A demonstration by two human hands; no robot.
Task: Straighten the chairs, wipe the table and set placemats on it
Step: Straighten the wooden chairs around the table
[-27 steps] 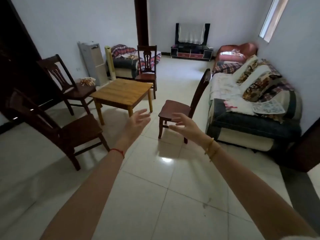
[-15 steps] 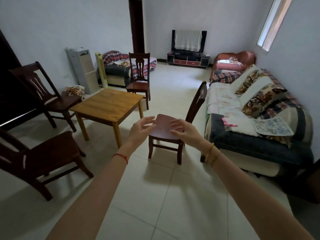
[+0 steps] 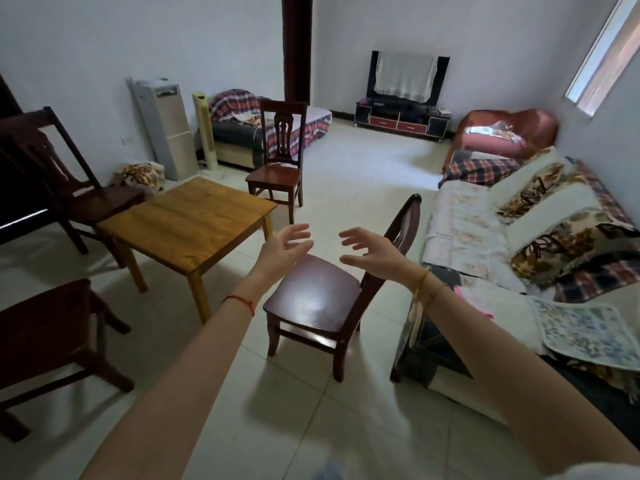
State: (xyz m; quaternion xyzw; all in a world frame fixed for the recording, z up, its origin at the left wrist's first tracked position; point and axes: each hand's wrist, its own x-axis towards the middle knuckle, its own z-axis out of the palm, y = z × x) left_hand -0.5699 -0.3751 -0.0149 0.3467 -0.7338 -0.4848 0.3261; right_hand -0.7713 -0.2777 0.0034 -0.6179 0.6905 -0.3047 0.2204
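Here the sofa [image 3: 485, 237] fills the right side of the room. The wooden tabletop [image 3: 187, 220] stands at the left, with four dark chairs near it. The nearest chair [image 3: 315, 296] stands between the tabletop and the sofa, its back toward the sofa. On the front end of the sofa lies a flowered placemat [image 3: 578, 327]. My left hand [image 3: 285, 249] and my right hand [image 3: 372, 251] are stretched out above this chair's seat, palms facing each other; each grip is spread apart with fingers loose, holding nothing.
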